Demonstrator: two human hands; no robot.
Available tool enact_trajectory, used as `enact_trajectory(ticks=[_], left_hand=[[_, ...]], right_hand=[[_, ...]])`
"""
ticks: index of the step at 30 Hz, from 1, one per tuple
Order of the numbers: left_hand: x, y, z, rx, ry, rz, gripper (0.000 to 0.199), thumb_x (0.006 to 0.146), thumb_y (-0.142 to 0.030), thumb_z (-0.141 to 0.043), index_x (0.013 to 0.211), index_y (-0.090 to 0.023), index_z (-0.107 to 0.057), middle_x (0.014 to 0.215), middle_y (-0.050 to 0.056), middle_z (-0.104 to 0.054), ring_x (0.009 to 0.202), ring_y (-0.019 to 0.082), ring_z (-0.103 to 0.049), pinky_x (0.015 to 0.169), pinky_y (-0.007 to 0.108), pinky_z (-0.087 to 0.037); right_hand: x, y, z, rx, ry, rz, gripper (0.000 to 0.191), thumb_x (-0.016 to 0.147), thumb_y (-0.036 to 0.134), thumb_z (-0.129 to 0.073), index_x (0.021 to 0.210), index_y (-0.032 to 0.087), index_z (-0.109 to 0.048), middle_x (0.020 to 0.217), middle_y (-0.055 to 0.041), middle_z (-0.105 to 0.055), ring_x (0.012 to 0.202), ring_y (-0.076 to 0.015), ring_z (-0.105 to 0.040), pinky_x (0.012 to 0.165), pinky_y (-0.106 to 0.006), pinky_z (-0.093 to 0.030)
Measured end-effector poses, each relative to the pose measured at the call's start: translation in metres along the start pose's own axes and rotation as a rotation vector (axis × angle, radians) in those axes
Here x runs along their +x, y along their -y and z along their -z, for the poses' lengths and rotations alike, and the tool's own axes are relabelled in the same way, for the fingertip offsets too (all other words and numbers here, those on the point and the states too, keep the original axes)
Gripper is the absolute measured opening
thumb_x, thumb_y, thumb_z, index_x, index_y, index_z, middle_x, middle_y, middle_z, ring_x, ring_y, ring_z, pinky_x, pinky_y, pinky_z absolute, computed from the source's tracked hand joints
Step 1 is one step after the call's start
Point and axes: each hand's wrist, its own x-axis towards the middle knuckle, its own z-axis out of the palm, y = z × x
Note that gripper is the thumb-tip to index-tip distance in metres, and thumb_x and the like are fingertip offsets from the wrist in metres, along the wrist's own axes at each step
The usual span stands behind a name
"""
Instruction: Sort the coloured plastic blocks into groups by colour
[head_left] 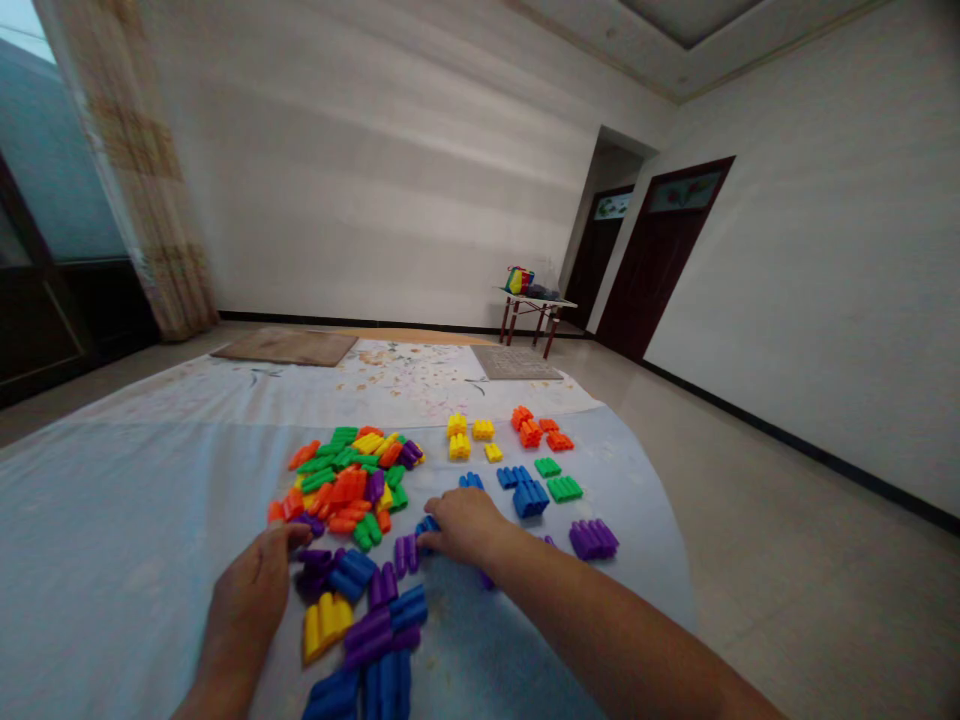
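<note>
A mixed heap of plastic building blocks (349, 487), each like joined tubes, lies on the blue cloth in orange, green, yellow and purple. At its left edge is my left hand (255, 580), its fingers stretched out against a purple block (309, 523); no grip shows. My right hand (465, 525) reaches over the cloth, thumb and fingers closed around a blue block (427, 525), which they partly cover. Just left of those fingertips stands a purple block (406, 554). Nearer me lie loose blue and purple blocks (369, 637) and a yellow block (327, 626).
Grouped by colour at the right are yellow blocks (459, 445), orange blocks (529, 432), green blocks (564, 488), blue blocks (531, 498) and purple blocks (594, 539). The table's rounded edge (667, 520) is beyond them. A small side table (540, 298) stands by the far wall.
</note>
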Motion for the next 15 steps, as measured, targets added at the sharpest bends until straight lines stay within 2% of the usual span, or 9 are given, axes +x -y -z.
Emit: enact_trajectory(ticks=[2, 4, 6, 8, 11, 15], left_hand=[[0.0, -0.001, 0.001, -0.001, 0.004, 0.007, 0.044, 0.078, -0.046, -0.031, 0.077, -0.02, -0.066, 0.086, 0.009, -0.072, 0.089, 0.026, -0.065, 0.087, 0.042, -0.05], [0.0, -0.003, 0.001, -0.012, 0.011, 0.031, 0.045, 0.078, -0.047, -0.031, 0.079, -0.02, -0.067, 0.088, 0.009, -0.072, 0.091, 0.027, -0.065, 0.089, 0.044, -0.05], [-0.001, -0.005, 0.002, -0.018, 0.022, 0.048, 0.045, 0.078, -0.048, -0.031, 0.081, -0.02, -0.067, 0.09, 0.01, -0.072, 0.093, 0.028, -0.064, 0.091, 0.046, -0.049], [-0.001, -0.008, 0.002, -0.016, 0.026, 0.064, 0.045, 0.077, -0.047, -0.031, 0.08, -0.02, -0.067, 0.09, 0.01, -0.072, 0.094, 0.029, -0.064, 0.091, 0.047, -0.049], [-0.001, -0.01, 0.003, -0.019, 0.009, 0.066, 0.043, 0.076, -0.046, -0.032, 0.077, -0.021, -0.067, 0.087, 0.009, -0.073, 0.092, 0.029, -0.065, 0.089, 0.047, -0.05], [0.0, -0.009, 0.001, -0.007, 0.003, 0.07, 0.041, 0.075, -0.045, -0.032, 0.075, -0.022, -0.066, 0.086, 0.008, -0.073, 0.091, 0.028, -0.066, 0.087, 0.046, -0.051]], right_hand=[[-0.001, -0.002, 0.002, 0.019, -0.027, 0.045, 0.044, 0.085, 0.051, -0.052, 0.111, 0.016, -0.064, 0.105, -0.0144, -0.068, 0.098, -0.0286, -0.063, 0.078, -0.039, -0.049], [-0.002, -0.006, 0.0, 0.026, -0.061, 0.161, 0.043, 0.082, 0.041, -0.059, 0.119, 0.018, -0.06, 0.116, -0.0126, -0.064, 0.105, -0.028, -0.06, 0.083, -0.039, -0.048], [0.0, -0.009, -0.006, 0.008, -0.041, 0.262, 0.047, 0.077, 0.026, -0.062, 0.124, 0.02, -0.057, 0.122, -0.0103, -0.062, 0.108, -0.0269, -0.058, 0.085, -0.038, -0.047], [0.002, -0.011, -0.011, -0.014, 0.003, 0.296, 0.047, 0.075, 0.017, -0.059, 0.122, 0.021, -0.058, 0.12, -0.0097, -0.062, 0.105, -0.0259, -0.059, 0.084, -0.037, -0.047], [0.006, -0.018, -0.011, 0.012, -0.01, 0.271, 0.044, 0.076, 0.017, -0.058, 0.12, 0.021, -0.059, 0.116, -0.0096, -0.064, 0.103, -0.0252, -0.06, 0.084, -0.037, -0.046], [0.007, -0.046, 0.01, 0.112, -0.165, 0.118, 0.046, 0.076, 0.02, -0.061, 0.122, 0.021, -0.058, 0.118, -0.0085, -0.063, 0.109, -0.0228, -0.057, 0.089, -0.033, -0.042]])
